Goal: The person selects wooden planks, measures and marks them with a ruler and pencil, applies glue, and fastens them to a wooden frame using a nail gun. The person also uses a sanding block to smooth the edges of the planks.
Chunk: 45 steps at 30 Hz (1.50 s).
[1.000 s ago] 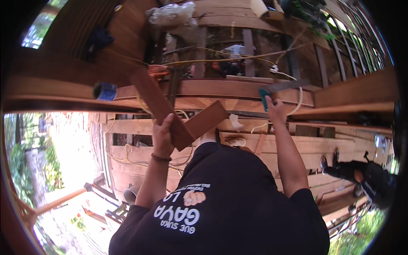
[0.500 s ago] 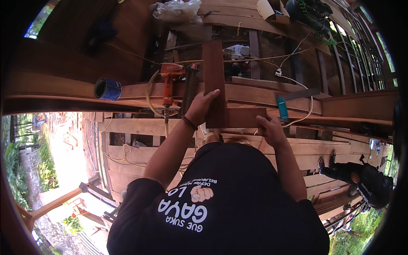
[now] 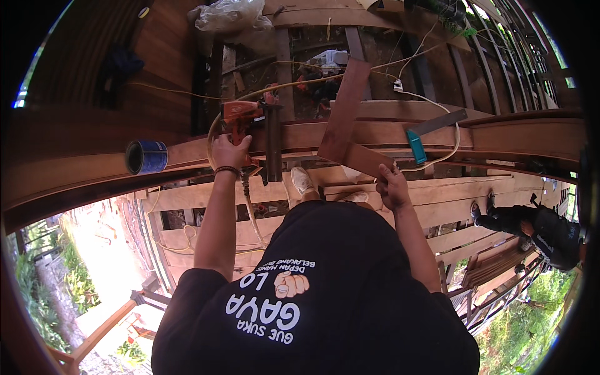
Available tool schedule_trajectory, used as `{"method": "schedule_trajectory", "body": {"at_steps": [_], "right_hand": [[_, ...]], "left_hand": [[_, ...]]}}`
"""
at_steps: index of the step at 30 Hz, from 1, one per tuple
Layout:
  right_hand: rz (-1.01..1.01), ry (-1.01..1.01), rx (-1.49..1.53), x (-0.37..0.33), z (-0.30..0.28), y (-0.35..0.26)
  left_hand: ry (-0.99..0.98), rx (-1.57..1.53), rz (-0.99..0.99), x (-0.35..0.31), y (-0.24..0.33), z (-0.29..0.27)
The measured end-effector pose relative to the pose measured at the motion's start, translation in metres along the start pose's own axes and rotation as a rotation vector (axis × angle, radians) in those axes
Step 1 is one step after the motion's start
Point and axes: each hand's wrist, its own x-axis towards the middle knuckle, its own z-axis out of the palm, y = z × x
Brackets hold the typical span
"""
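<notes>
Left hand (image 3: 230, 152) clenches the orange nail gun (image 3: 240, 115); right hand (image 3: 390, 186) grips the brown L-shaped wooden piece (image 3: 345, 128) over the long wooden beam (image 3: 512, 134), apparently positioning it for fastening.

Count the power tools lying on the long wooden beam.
1: an orange power tool on the beam, under the left hand. The right hand holds an L-shaped wooden piece. Others may be hidden.

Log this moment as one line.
left hand on orange nail gun | right hand holds L-shaped wooden piece | blue can on beam
</notes>
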Motion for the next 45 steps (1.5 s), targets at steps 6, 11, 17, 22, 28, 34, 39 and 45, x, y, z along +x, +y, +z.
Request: {"method": "schedule_trajectory", "body": {"at_steps": [6, 11, 17, 22, 28, 34, 39, 45], "right_hand": [[0.002, 0.009, 0.040, 0.016, -0.010, 0.013], [0.024, 0.061, 0.030, 0.021, -0.008, 0.014], [0.038, 0.030, 0.072, 0.026, -0.018, 0.019], [0.084, 0.034, 0.037, 0.026, -0.018, 0.017], [0.073, -0.013, 0.028, 0.033, -0.024, 0.015], [0.030, 0.018, 0.019, 0.037, -0.020, 0.018], [0.015, -0.018, 0.027, 0.039, -0.023, 0.022], [-0.007, -0.016, 0.011, 0.038, -0.022, 0.017]], "left_hand": [[-0.140, -0.012, -0.141, 0.013, 0.021, -0.001], [-0.159, -0.420, -0.147, 0.025, -0.001, 0.013], [-0.164, -0.864, -0.257, -0.012, 0.021, -0.001], [-0.012, -0.778, -0.059, -0.052, 0.043, -0.013], [-0.315, -0.816, -0.134, -0.106, 0.098, -0.056], [-0.327, -0.778, 0.143, -0.126, 0.123, -0.048], [-0.321, -0.448, 0.128, -0.137, 0.151, -0.053], [-0.290, -0.302, 0.346, -0.143, 0.177, -0.051]]}}
